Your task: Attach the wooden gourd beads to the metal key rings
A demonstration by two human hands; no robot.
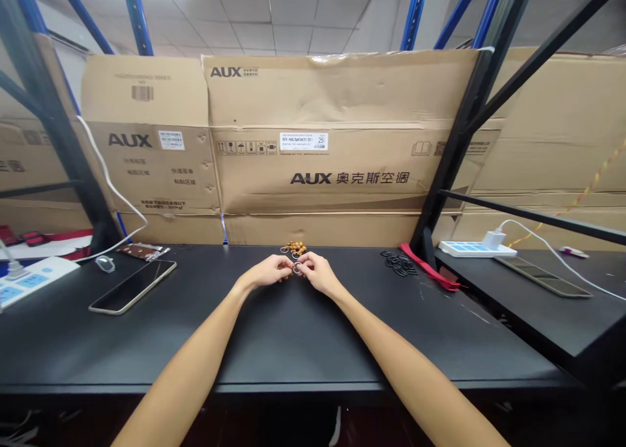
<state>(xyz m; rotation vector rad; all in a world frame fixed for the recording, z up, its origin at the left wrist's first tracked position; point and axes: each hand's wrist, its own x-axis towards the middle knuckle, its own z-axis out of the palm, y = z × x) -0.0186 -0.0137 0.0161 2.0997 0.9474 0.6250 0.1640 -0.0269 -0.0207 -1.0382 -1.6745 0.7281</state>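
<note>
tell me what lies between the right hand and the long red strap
Black tabletop, then a pile of small black loops, in the head view.

- Black table (317, 343) with a flat, dark top.
- Near its far edge, in the middle: a small heap of golden pieces (296, 246).
- Well apart to the right: a loose cluster of black pieces (401, 264), a red strap (433, 271) just beside it.
- On the left: a dark-screened phone (134, 287), a brown packet (141, 251) behind it.
- Far left: a white power strip (44, 277).
</note>
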